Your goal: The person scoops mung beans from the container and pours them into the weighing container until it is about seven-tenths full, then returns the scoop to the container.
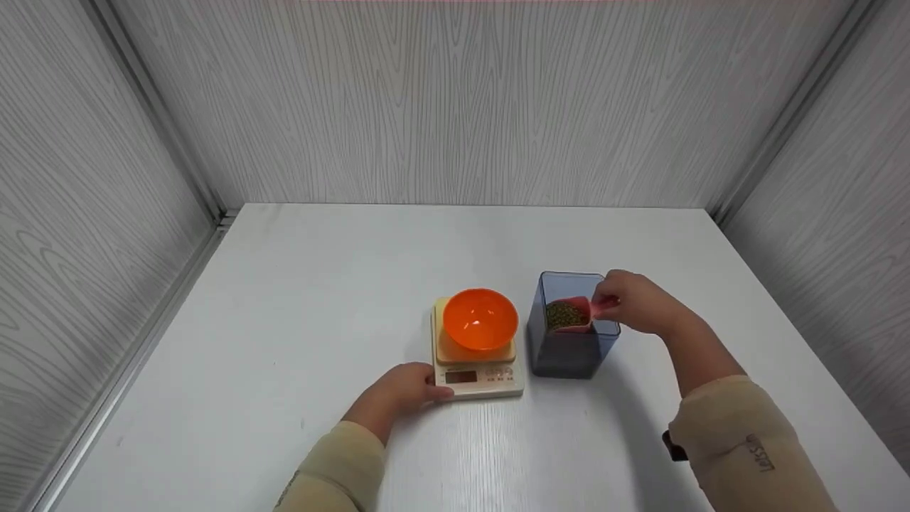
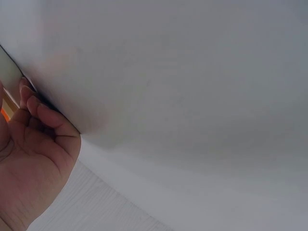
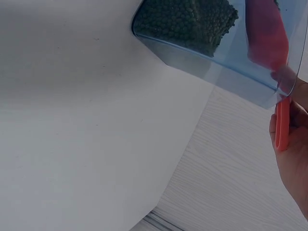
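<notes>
An orange bowl (image 1: 480,318) sits on a small cream kitchen scale (image 1: 478,375) near the table's middle. My left hand (image 1: 404,390) rests against the scale's left front corner, fingers curled at its edge (image 2: 33,103). To the right stands a clear bluish container (image 1: 569,348) with green beans (image 3: 185,21) in it. My right hand (image 1: 634,302) pinches the handle of a pink scoop (image 1: 573,313) full of green beans, held inside the container's top. In the right wrist view the scoop's handle (image 3: 282,125) shows by my palm.
The white table (image 1: 341,284) is enclosed by grey wood-grain walls (image 1: 455,107) at the back and both sides. A small dark object (image 1: 674,446) lies by my right sleeve near the front edge.
</notes>
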